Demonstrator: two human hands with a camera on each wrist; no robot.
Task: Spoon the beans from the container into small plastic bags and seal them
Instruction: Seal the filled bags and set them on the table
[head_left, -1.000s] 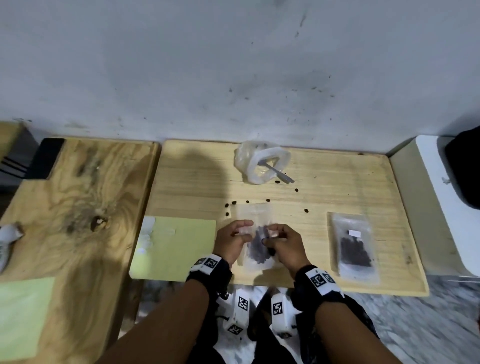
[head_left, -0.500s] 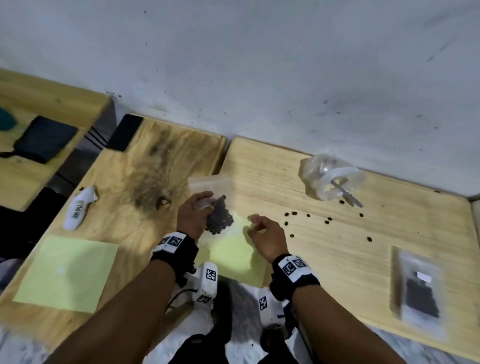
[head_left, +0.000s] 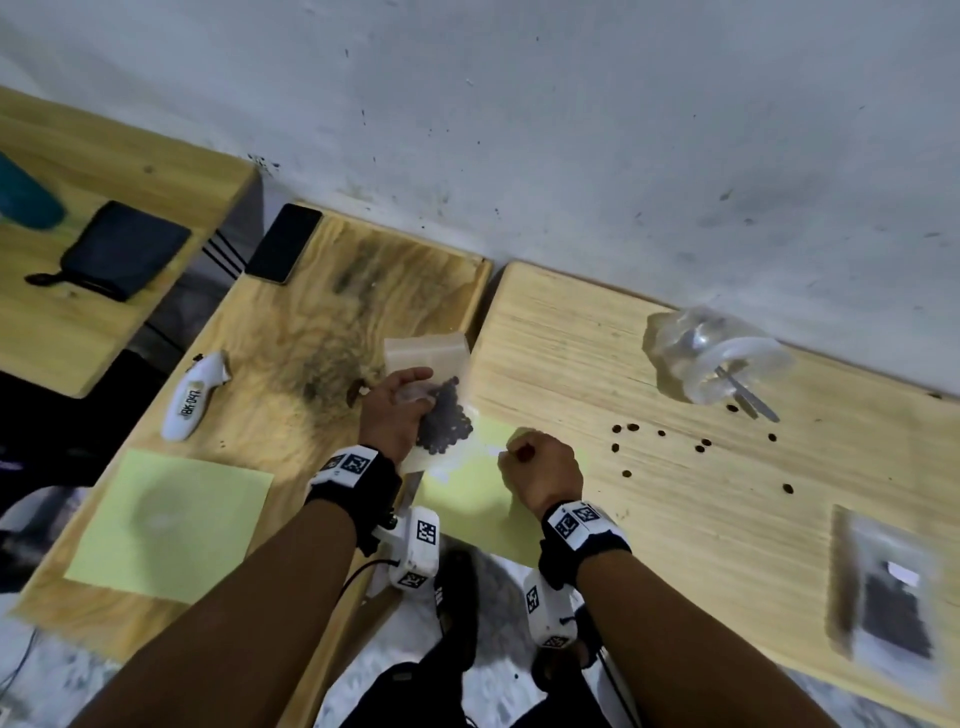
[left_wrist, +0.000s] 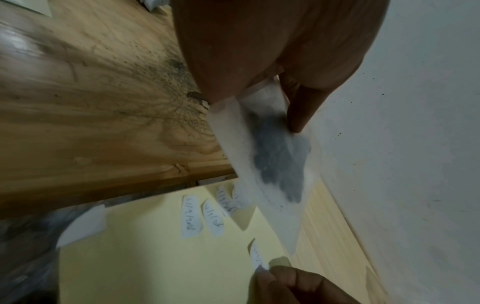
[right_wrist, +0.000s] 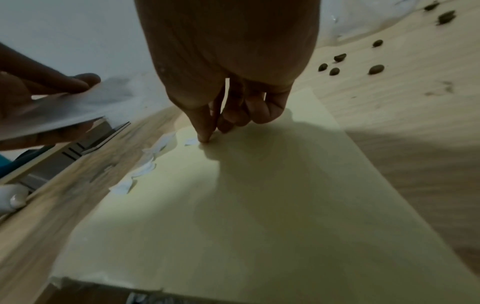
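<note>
A small clear bag of dark beans (head_left: 447, 421) (left_wrist: 275, 156) hangs lifted over the gap between the two wooden tables, and my left hand (head_left: 415, 395) (left_wrist: 259, 107) grips its upper part. My right hand (head_left: 519, 452) (right_wrist: 210, 135) is curled, its thumb and forefinger pinching the end of a white label (left_wrist: 257, 257) (right_wrist: 192, 141) on a yellow sheet (head_left: 478, 493) (right_wrist: 259, 205). More handwritten labels (left_wrist: 191, 218) lie on that sheet. The clear container (head_left: 717, 364) lies on its side at the back right, with the spoon (head_left: 748, 397) sticking out of it.
Loose beans (head_left: 660, 434) (right_wrist: 376, 69) are scattered on the right table. A filled, labelled bag (head_left: 893, 587) lies near its right front. On the left table are another yellow sheet (head_left: 166, 525), a white device (head_left: 195, 397) and a phone (head_left: 283, 241).
My left hand has lifted the bean bag off the right table and carried it left. My right hand let go of the bag and went down to the labels on the yellow sheet.
</note>
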